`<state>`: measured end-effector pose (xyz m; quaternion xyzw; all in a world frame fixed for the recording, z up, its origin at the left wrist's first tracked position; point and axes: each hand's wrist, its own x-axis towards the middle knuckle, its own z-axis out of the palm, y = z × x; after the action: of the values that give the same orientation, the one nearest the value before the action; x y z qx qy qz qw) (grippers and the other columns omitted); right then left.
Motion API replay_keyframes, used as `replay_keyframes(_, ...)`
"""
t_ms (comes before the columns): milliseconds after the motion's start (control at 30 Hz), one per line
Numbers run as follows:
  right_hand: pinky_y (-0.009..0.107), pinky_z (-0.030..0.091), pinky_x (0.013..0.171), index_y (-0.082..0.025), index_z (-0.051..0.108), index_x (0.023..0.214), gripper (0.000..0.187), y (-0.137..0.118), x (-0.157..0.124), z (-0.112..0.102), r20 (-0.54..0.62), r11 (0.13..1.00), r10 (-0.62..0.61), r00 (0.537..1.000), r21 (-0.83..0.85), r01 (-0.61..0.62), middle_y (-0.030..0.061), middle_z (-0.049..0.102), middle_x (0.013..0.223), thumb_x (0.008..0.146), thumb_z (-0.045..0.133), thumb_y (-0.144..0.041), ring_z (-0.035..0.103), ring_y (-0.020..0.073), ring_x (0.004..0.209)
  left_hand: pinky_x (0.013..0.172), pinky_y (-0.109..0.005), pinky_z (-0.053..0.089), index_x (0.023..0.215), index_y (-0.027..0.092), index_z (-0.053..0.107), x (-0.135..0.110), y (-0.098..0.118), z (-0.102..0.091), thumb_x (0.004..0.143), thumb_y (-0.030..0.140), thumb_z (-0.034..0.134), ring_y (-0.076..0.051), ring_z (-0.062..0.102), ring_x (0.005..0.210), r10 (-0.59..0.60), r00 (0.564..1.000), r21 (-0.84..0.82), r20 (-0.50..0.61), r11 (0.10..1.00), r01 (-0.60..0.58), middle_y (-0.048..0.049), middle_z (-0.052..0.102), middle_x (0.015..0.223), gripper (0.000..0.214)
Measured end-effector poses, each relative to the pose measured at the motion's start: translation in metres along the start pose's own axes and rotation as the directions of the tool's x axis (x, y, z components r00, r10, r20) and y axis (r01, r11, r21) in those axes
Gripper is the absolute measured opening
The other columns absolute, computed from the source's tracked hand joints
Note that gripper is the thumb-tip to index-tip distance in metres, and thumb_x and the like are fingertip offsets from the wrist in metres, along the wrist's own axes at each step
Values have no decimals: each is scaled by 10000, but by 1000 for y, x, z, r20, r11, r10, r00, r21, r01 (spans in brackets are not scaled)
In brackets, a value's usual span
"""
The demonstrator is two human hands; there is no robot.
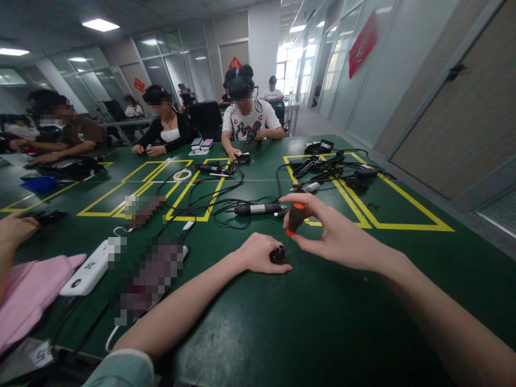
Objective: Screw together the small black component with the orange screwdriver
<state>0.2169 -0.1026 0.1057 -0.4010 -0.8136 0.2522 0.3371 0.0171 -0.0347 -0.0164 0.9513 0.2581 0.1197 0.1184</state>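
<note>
My right hand (334, 231) pinches an orange-and-black screwdriver (295, 217), held upright with its tip down on a small black part (278, 254). My left hand (260, 252) rests on the green table (306, 317) with its fingers closed around that part, steadying it. Both forearms reach in from the bottom of the view.
A black-and-silver tool (258, 209) with tangled cables lies just beyond my hands. A white power strip (91, 267) and pink cloth (28, 293) sit at the left, next to another person's hand (14, 228). More black tools (330, 166) lie inside yellow floor-tape boxes. Several people sit at the far side.
</note>
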Motion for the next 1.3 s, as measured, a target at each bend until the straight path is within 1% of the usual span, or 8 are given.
replay_keyframes(133, 353, 588, 844, -235, 580, 1319, 418, -2, 0, 0, -30, 999, -35, 999, -42, 34, 50, 737, 1005, 909, 644, -288, 723, 218, 923, 602, -269, 367, 721, 198, 610, 0, 0, 1, 872, 627, 710, -175, 675, 695, -13, 1000, 15, 2, 1000, 13, -28, 703, 727, 466)
replay_keyframes(267, 348, 583, 819, -222, 718, 1123, 230, -7, 1, -3, -158, 993, -67, 985, -105, 51, 78, 766, 1007, 949, 634, -346, 722, 231, 910, 605, -267, 373, 745, 200, 613, 0, 0, 1, 860, 614, 730, -177, 679, 709, -18, 1000, 3, -4, 1000, 18, -22, 702, 739, 446)
replay_keyframes(500, 371, 608, 884, -235, 691, 1206, 276, -7, -1, -2, -245, 998, -47, 968, -57, 34, 82, 774, 1125, 950, 597, -275, 744, 236, 990, 605, -268, 374, 758, 202, 600, 0, 0, 1, 878, 594, 716, -167, 676, 705, 3, 1000, -22, -9, 1000, -3, -12, 699, 748, 426)
replay_keyframes(667, 399, 611, 870, -238, 702, 1013, 118, -3, 0, -1, -285, 998, -57, 957, -38, 49, 83, 762, 1050, 944, 611, -267, 732, 248, 974, 592, -274, 361, 749, 204, 603, 0, -1, 4, 874, 614, 710, -167, 676, 701, 8, 1000, -2, -19, 1000, -8, -13, 692, 735, 441)
replay_keyframes(833, 399, 602, 882, -267, 775, 894, 86, -3, 2, 0, -405, 987, -155, 901, -96, 127, 70, 753, 1028, 922, 694, -272, 721, 242, 982, 590, -271, 348, 750, 203, 595, 1, -2, 5, 872, 625, 706, -170, 679, 707, 5, 1000, 10, -19, 1000, -4, -12, 696, 734, 452)
replay_keyframes(1067, 412, 621, 903, -255, 787, 978, 154, -3, 0, 2, -339, 996, -17, 941, 78, 45, 74, 801, 1043, 951, 645, -306, 750, 253, 1001, 594, -271, 355, 756, 207, 607, 1, -2, 4, 871, 626, 708, -167, 670, 692, 11, 1000, 16, -16, 1000, -11, -8, 684, 722, 446)
replay_keyframes(1167, 419, 610, 929, -266, 800, 893, 134, -2, 0, 3, -370, 988, -84, 925, 89, 126, 77, 780, 1111, 935, 692, -335, 733, 255, 1054, 594, -273, 359, 755, 208, 618, 2, -2, 4, 875, 628, 701, -168, 666, 685, 1, 1000, 14, -11, 1000, -1, -12, 682, 718, 444)
replay_keyframes(1300, 371, 606, 786, -287, 823, 878, 83, -4, 0, 4, -389, 982, -153, 908, 42, 183, 62, 754, 968, 903, 748, -313, 717, 223, 912, 593, -271, 355, 729, 207, 610, 2, -2, 3, 868, 622, 711, -170, 662, 684, -5, 1000, 2, -1, 1000, 5, -18, 684, 717, 449)
